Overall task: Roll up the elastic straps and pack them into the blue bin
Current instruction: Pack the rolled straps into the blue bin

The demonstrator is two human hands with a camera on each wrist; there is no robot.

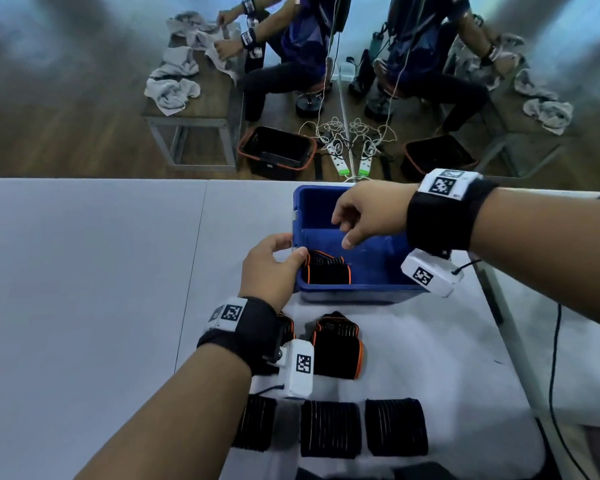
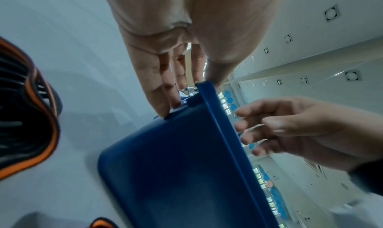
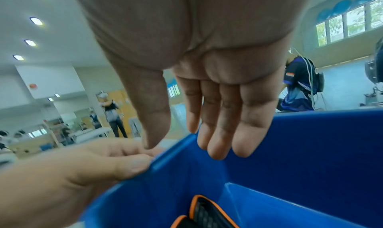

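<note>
Fingers (image 1: pixel 281 241) of left hand (image 1: pixel 269 268) grip blue bin (image 1: pixel 361 292) beside rolled straps (image 1: pixel 336 344).

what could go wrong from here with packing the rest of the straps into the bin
The rolled strap in the blue bin sits loose in the near left corner; it may unroll, since the right hand hovers empty above.

The left hand pinches only the bin's left rim, so a pull might tip or slide it.

The left wrist hangs over the rolled straps on the table and could knock them.
</note>
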